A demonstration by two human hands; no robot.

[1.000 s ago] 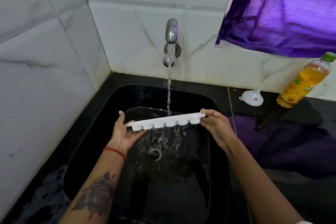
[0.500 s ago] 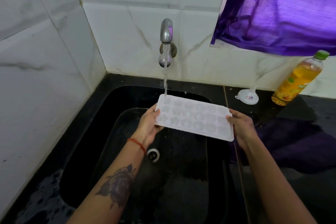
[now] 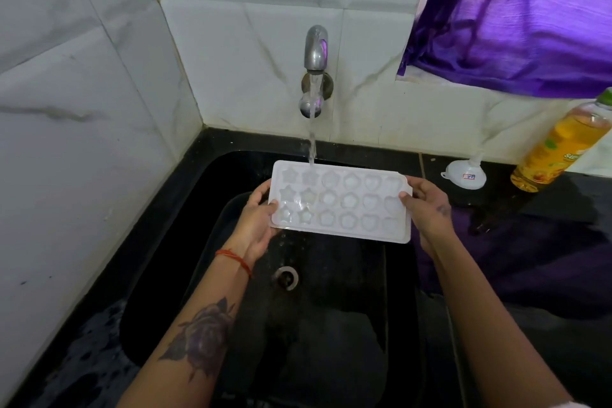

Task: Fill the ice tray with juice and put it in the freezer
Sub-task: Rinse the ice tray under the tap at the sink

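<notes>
A white ice tray (image 3: 341, 202) with star and flower shaped cells is held face up over the black sink (image 3: 185, 242). My left hand (image 3: 256, 225) grips its left end and my right hand (image 3: 429, 209) grips its right end. Water runs from the metal tap (image 3: 316, 53) onto the tray's far edge, near the left. A bottle of yellow juice (image 3: 559, 149) with a green cap leans against the wall on the counter at the right.
A small white funnel (image 3: 465, 174) lies on the black counter (image 3: 546, 225) between the sink and the bottle. A purple curtain (image 3: 516, 16) hangs at the upper right. White tiled walls close the left and back. The sink drain (image 3: 286, 277) sits below the tray.
The tray was on edge under the stream a second ago; it has been turned face up and levelled. Both hands kept their grip on its ends.
</notes>
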